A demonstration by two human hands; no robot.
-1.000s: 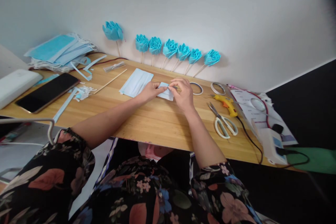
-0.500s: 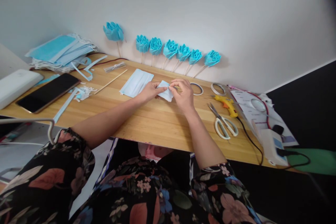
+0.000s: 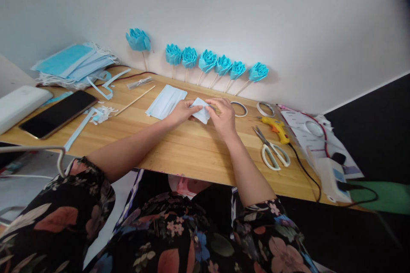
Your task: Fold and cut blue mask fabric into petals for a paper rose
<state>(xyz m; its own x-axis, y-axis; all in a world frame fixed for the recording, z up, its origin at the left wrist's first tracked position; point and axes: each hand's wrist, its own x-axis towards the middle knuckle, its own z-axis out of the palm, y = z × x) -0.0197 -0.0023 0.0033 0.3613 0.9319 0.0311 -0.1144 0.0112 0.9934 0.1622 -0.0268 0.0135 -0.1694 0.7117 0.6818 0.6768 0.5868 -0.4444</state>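
Note:
Between my hands, a little above the wooden table, is a small pale blue piece of face mask fabric [image 3: 201,114]. My left hand [image 3: 183,111] pinches its left side, thumb on top. The fingers of my right hand [image 3: 223,115] are closed on its right edge. Just left of them a pale blue face mask [image 3: 167,100] lies flat on the table, partly behind my left hand. Behind my hands, several blue fabric flowers [image 3: 208,60] on thin sticks lean against the wall.
Face masks are stacked [image 3: 72,62] at the back left, near a black phone [image 3: 59,113] and a wooden stick [image 3: 135,100]. To the right lie white-handled scissors [image 3: 270,149], a yellow glue gun [image 3: 276,128], tape rolls [image 3: 265,109] and a power strip [image 3: 333,179].
My right fingers have shifted slightly along the edge of the fabric piece. Both hands keep their hold on it, and the things on the table stay where they were.

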